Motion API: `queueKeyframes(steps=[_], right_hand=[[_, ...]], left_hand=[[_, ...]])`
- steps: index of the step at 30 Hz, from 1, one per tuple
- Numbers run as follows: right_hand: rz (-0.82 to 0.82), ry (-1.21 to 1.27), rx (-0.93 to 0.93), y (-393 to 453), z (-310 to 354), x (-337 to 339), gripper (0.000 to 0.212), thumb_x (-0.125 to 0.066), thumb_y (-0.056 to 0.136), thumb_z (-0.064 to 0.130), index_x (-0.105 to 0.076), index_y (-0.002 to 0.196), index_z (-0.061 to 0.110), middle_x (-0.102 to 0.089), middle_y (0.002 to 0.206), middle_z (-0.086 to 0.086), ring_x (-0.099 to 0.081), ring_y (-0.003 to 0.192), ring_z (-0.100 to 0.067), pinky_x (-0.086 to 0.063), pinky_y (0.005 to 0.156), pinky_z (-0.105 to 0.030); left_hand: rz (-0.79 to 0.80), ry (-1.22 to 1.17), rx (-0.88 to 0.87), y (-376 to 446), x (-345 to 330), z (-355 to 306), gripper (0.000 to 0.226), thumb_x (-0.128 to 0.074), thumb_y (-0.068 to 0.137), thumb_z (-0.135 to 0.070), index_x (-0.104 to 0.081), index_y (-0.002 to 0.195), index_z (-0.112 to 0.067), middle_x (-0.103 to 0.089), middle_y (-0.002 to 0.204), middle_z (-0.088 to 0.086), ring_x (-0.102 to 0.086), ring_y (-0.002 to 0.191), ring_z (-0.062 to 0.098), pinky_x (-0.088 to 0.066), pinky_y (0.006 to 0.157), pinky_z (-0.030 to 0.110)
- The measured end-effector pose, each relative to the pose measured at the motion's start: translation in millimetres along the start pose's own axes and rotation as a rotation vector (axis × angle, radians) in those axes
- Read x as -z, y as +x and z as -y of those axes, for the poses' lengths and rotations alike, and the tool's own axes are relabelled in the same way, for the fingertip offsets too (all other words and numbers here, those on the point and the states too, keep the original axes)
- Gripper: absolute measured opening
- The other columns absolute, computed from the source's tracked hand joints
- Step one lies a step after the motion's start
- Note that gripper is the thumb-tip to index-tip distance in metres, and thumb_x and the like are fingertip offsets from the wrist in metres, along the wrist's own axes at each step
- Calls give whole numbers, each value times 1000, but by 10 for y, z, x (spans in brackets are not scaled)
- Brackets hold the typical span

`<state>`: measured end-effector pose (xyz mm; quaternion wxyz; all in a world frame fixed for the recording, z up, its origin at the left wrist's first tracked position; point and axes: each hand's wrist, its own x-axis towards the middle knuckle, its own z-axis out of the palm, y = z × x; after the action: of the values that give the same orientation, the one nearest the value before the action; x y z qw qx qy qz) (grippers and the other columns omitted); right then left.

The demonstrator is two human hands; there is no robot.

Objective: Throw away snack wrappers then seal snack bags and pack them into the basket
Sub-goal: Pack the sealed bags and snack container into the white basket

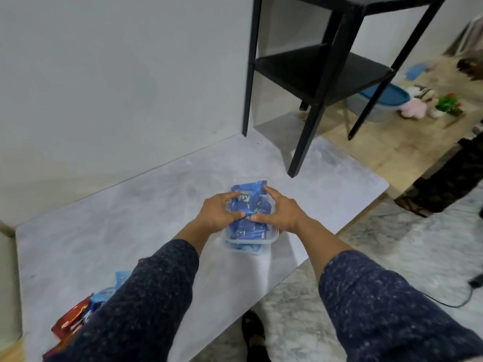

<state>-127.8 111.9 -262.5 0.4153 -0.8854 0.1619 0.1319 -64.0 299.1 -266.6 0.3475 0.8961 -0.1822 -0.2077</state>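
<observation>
A clear plastic container [251,247] stands on the grey marbled table, near its right edge. Blue snack bags [251,205] fill it and rise above its rim. My left hand [218,212] grips the top blue bag from the left, thumb and fingers pinching it. From the right, my right hand [283,211] holds the same bag, fingertips on its upper corner and thumb on its middle. Both hands are over the container. At the table's near left corner lie more snack bags, red ones [69,320] and light blue ones [119,282], partly hidden by my left sleeve.
A black two-shelf side table [321,71] stands on the grey table's far end, its front leg just behind the container. A white wall runs along the left. To the right are the floor, a blue-lidded tub [379,100], small toys, and a person's leg [449,176].
</observation>
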Motion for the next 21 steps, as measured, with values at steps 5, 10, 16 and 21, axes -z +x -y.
queueKeyframes(steps=[5, 10, 16, 21], right_hand=[[19, 111, -55, -157, -154, -182, 97, -77, 71, 44, -17, 147, 38, -44, 144, -5, -48, 126, -28, -48, 97, -36], [106, 296, -88, -90, -224, -193, 98, -79, 71, 39, -15, 144, 46, -41, 143, -2, -50, 123, -26, -49, 93, -39], [168, 407, -28, -6, -296, -193, 100, -81, 70, 27, -16, 144, 39, -44, 141, -1, -55, 115, -22, -53, 91, -37], [195, 333, 57, 80, -153, -99, 99, -83, 67, 32, -21, 143, 38, -43, 141, -1, -53, 119, -24, -49, 99, -43]], left_hand=[[1, -40, -25, -165, -188, 115, 60, -65, 86, -34, -41, 140, -25, -47, 141, 7, -45, 128, 24, -30, 98, 21], [109, -310, 39, -181, -264, 154, 55, -54, 94, -28, -30, 143, -31, -41, 144, 4, -47, 122, 19, -37, 104, 28], [82, -378, 39, -175, -297, 112, 56, -55, 93, -17, -30, 143, -18, -39, 144, 8, -46, 126, 24, -38, 105, 33], [8, -514, 115, -235, -223, 91, 53, -58, 92, -18, -37, 140, -27, -44, 142, 9, -50, 122, 27, -47, 98, 39]])
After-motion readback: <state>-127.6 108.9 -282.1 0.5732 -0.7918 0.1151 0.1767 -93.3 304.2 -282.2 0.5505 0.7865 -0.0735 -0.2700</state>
